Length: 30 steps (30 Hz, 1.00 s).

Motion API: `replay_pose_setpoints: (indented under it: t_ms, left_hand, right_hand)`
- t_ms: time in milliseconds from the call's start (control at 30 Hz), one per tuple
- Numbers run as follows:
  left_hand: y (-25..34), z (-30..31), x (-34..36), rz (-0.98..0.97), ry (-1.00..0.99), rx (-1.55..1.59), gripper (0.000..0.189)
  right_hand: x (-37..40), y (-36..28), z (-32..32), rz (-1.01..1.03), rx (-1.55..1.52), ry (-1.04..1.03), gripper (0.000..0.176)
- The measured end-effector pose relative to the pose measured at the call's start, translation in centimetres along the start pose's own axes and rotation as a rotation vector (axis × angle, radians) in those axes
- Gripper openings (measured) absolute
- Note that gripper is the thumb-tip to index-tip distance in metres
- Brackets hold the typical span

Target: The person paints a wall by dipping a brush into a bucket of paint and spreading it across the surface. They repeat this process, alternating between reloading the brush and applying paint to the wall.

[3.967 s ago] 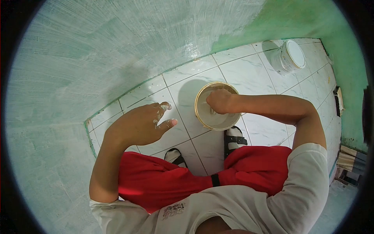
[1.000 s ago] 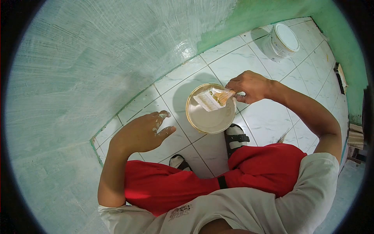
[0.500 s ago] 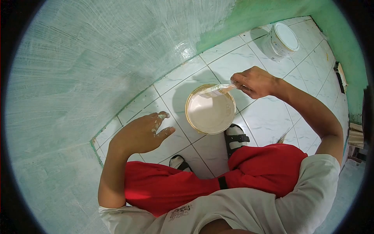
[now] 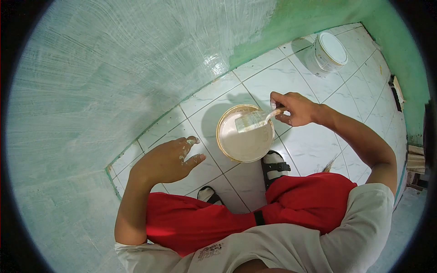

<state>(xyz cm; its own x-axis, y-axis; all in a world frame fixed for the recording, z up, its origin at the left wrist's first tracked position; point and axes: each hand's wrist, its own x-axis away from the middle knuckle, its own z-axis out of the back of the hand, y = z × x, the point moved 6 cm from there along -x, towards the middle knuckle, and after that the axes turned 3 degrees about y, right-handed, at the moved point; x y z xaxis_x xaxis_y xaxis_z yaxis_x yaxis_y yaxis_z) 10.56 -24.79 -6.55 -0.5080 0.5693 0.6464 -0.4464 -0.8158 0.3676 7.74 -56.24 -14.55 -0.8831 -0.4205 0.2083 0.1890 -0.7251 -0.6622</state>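
My right hand [image 4: 293, 109] grips the handle of a flat paintbrush [image 4: 251, 121], its bristles over the open paint bucket [image 4: 223, 144]. Pale paint [image 4: 248, 143] fills part of the bucket; whether the bristle tips touch it I cannot tell. Left of the bucket, my left hand [image 4: 170, 157] hangs in the air with thumb and fingers apart, holding nothing. White paint smears mark its thumb side and fingertips.
A closed white bucket [image 4: 325, 54] stands on the tiled floor [image 4: 291, 73] at the upper right. Streaky paint covers the green wall [image 4: 136, 59] on the left. My sandalled feet are just below the open bucket.
The brush has turned from nearly edge-on to showing its flat side, and sits slightly lower over the bucket. My right hand has moved down a little; my left hand stays nearly where it was.
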Motion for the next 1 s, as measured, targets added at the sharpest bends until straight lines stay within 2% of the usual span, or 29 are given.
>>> replay_pose_setpoints:
  t_ms: [100, 300, 367, 533, 600, 633, 700, 733, 767, 833, 867, 1000]
  left_hand:
    - [-0.1, 0.0, 0.1, 0.012, 0.009, 0.013, 0.057]
    - [-0.3, -0.1, -0.1, -0.006, 0.009, 0.005, 0.058]
    - [-0.3, -0.2, -0.3, -0.009, 0.008, 0.003, 0.058]
    - [0.0, 0.0, -0.9, -0.011, -0.01, 0.008, 0.059]
    - [-0.2, -0.2, -0.9, -0.008, -0.018, 0.023, 0.06]
    - [-0.3, -0.3, -0.9, -0.01, -0.014, 0.018, 0.06]
    - [-0.4, -0.4, -0.9, -0.016, -0.009, -0.001, 0.059]
    - [-0.5, -0.5, -1.0, -0.017, -0.008, -0.006, 0.059]
    - [-0.7, -0.6, -1.1, -0.014, -0.008, -0.005, 0.059]
    - [-0.8, -0.6, -1.0, -0.012, -0.004, -0.009, 0.059]
    - [-0.9, -0.6, -1.0, -0.01, -0.01, 0.006, 0.058]
    - [-1.4, -0.8, -1.2, -0.024, -0.003, 0.011, 0.057]
  right_hand:
    - [0.3, 0.4, -0.3, 0.038, -0.062, 0.053, 0.032]
    - [0.7, 0.6, -0.8, -0.01, -0.169, 0.036, 0.039]
    - [1.0, 0.2, -0.4, 0.094, -0.204, 0.151, 0.037]
    - [1.1, 0.8, 0.5, 0.071, -0.386, 0.295, 0.024]
    - [0.6, 2.3, 1.0, -0.216, -0.418, 0.262, 0.022]
    - [0.1, 2.6, 1.0, -0.213, -0.417, 0.268, 0.022]
    - [-1.4, 4.6, 1.4, -0.174, -0.451, 0.483, 0.023]
    - [-2.6, 6.1, 0.5, -0.173, -0.592, 0.489, 0.026]
    - [-3.7, 7.0, -0.3, -0.172, -0.593, 0.493, 0.026]
    - [-5.4, 9.9, -2.1, -0.323, -0.723, 0.534, 0.028]
    - [-6.4, 11.8, -3.1, -0.373, -0.605, 0.548, 0.03]
    - [-9.5, 16.1, -7.0, -0.502, -0.488, 0.55, 0.034]
